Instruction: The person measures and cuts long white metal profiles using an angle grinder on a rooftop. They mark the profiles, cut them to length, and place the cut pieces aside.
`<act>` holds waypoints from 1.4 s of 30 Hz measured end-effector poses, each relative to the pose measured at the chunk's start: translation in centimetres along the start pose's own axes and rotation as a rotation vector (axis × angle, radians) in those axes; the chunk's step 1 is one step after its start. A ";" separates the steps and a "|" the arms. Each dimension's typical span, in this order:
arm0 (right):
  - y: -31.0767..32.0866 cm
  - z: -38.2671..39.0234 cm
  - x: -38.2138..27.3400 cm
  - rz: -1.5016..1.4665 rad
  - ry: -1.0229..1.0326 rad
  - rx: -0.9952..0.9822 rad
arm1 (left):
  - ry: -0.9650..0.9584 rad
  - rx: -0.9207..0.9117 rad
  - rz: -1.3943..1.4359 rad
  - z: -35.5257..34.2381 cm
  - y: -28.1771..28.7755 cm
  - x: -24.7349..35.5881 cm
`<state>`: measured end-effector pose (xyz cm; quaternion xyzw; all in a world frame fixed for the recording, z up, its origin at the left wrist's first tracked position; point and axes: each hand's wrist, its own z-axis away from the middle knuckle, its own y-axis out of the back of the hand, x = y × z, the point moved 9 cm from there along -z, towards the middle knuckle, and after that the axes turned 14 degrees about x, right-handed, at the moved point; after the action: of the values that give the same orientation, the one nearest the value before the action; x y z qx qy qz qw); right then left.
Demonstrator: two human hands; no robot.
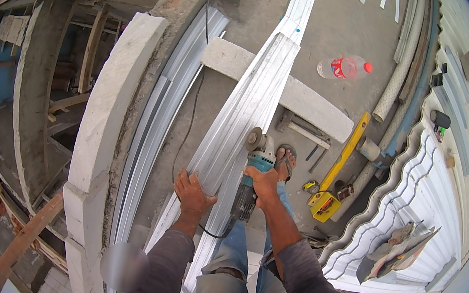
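Observation:
My right hand [265, 186] is wrapped around the body of a teal and black angle grinder [245, 199]. The grinder's round disc [256, 140] points away from me, beside the right edge of long silvery metal profiles [252, 88]. I cannot tell whether the disc touches the metal. My left hand [193, 196] grips the profiles nearer to me, its fingers over the left edge and its thumb stretched across the top. A pale block [322, 110] lies crosswise under the profiles and props them up. The grinder's dark cord [212, 234] loops below my left hand.
A plastic bottle [346, 68], a hammer [306, 133], a yellow spirit level [347, 157] and a tape measure [311, 186] lie right of the profiles. More metal profiles [157, 117] rest along the block wall [117, 99] at left. Corrugated sheets [414, 203] stand at right.

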<state>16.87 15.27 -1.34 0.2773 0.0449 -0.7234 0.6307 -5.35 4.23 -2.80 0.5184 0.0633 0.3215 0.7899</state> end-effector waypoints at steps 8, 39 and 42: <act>0.1 -0.4 0.4 -0.001 -0.002 0.010 | -0.005 0.003 0.017 0.0 0.1 0.0; 0.4 -0.7 0.0 0.056 0.016 0.073 | -0.193 -0.018 0.103 0.0 -1.1 -1.2; 0.4 -0.4 0.1 0.067 -0.018 0.066 | -0.240 0.009 0.123 -0.3 -1.7 -1.7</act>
<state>17.37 15.27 -1.56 0.2925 0.0061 -0.7055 0.6455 -6.05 3.09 -4.84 0.5594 -0.0622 0.3049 0.7683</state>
